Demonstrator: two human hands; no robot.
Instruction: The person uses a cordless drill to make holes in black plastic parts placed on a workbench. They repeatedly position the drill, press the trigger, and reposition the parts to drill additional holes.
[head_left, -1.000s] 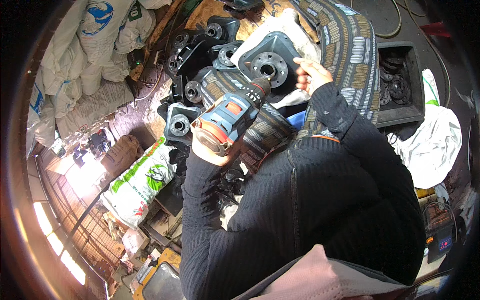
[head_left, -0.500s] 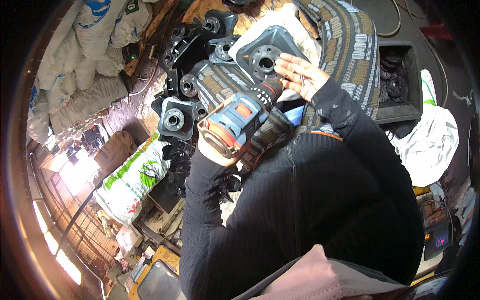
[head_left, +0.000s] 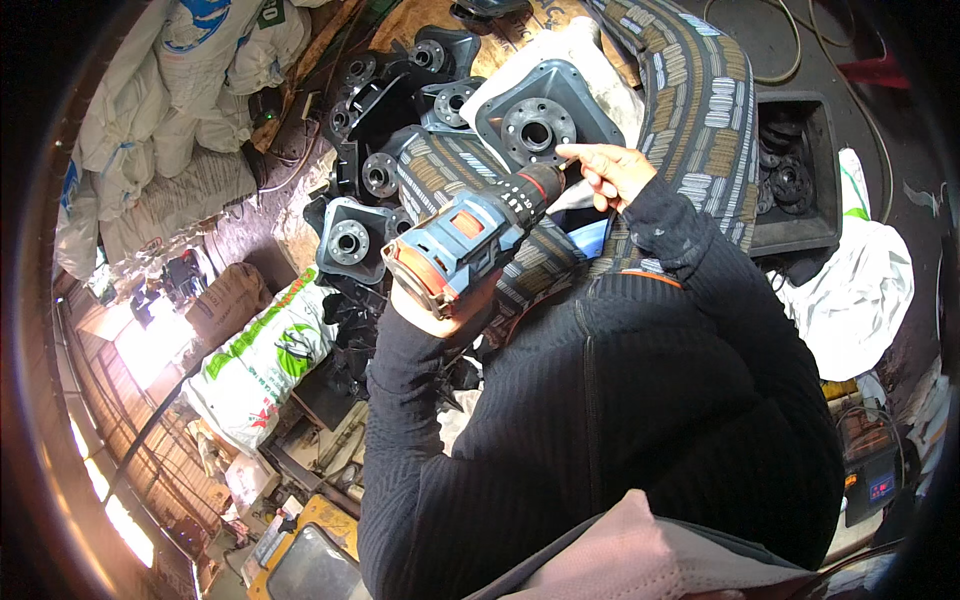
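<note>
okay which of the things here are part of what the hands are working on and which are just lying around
In use:
- cordless drill, gripped by the left hand
- dark flanged plate, under the right hand

Lying about:
- pile of similar plates
- black crate of parts
- white sacks
- green and white bag

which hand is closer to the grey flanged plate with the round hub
Right. The right hand has its fingertips at the lower right edge of the grey plate. The left hand is farther down-left, gripping the cordless drill.
</note>
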